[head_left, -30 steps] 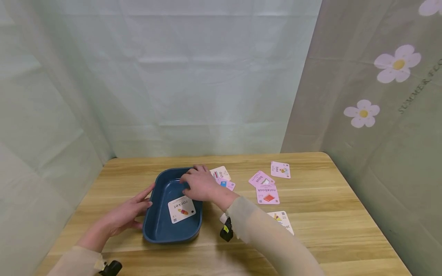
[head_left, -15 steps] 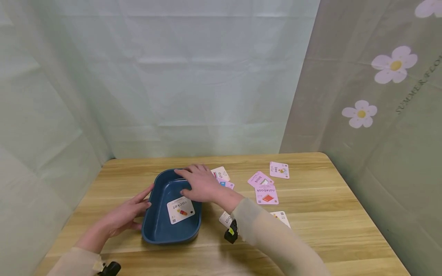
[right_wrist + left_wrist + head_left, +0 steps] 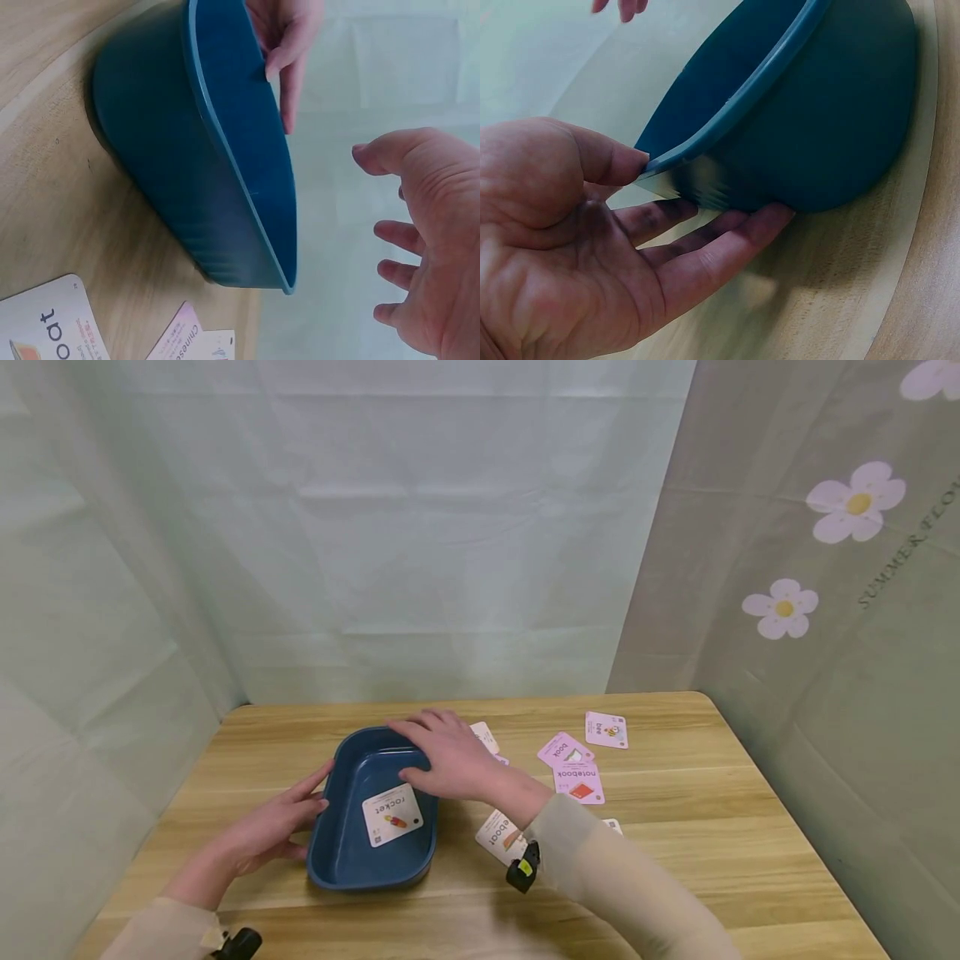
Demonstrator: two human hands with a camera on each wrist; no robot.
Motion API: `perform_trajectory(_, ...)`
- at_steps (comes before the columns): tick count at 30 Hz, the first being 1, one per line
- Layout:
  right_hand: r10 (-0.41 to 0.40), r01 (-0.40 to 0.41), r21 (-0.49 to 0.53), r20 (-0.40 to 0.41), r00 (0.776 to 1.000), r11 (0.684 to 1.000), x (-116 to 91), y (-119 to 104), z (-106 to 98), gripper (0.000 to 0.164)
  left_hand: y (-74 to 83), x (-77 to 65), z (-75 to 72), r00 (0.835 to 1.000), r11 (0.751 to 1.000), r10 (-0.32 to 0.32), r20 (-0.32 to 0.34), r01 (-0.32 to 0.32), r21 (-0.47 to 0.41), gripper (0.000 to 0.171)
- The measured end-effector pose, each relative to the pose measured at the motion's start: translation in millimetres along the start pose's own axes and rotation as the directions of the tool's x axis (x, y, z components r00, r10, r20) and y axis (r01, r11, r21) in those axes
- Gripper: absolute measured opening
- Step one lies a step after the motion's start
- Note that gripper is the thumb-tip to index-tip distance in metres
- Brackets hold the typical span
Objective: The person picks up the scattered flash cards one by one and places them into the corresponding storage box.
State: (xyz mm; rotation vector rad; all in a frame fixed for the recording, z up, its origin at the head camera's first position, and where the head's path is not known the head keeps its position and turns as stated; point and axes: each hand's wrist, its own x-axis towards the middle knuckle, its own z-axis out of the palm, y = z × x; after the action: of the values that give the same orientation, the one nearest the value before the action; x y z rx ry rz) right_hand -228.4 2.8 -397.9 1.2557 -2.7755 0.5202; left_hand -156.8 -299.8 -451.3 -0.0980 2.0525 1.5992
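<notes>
A blue plastic tub (image 3: 375,877) stands on the wooden table, with a white "rocket" flashcard (image 3: 392,816) lying on its floor. My left hand (image 3: 273,831) holds the tub's left side. In the left wrist view, its thumb (image 3: 622,163) rests at the rim and its fingers spread along the outer wall. Over the tub's far right side hovers my right hand (image 3: 453,760), its fingers loosely bent. From the right wrist view, that hand (image 3: 442,232) is apart from the rim and holds nothing. Partly hidden behind it is a pale card (image 3: 485,737).
Right of the tub lie a pink "book" card (image 3: 562,747) overlapping a "notebook" card (image 3: 579,783), and a "bee" card (image 3: 607,730). A white card ending in "eboat" (image 3: 498,835) lies partly under the right forearm. Cloth curtains (image 3: 420,568) surround the table.
My right hand has drawn slightly right, out from over the tub's inside, and its fingers have loosened. More of the "eboat" card shows. The left hand stays on the tub.
</notes>
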Motion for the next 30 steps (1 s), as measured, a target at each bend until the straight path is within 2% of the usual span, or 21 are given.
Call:
perform_trajectory(10,0.007,-0.007,0.004,-0.039,0.999,1.000,-15,7,-10,0.069,-0.2,1.7,0.3,1.000,1.000,0.005,-0.002,-0.005,-0.006,0.072)
perform_trajectory(15,0.039,-0.037,0.038,-0.056,0.998,0.999,-24,15,-15,0.068,0.3,1.8,0.4,1.000,1.000,0.003,0.000,-0.003,-0.011,0.072)
perform_trajectory(30,0.050,-0.041,0.101,-0.089,0.995,0.994,-49,35,-26,0.064,-2.3,3.3,-1.5,1.000,1.000,-0.011,-0.020,0.012,0.013,0.072)
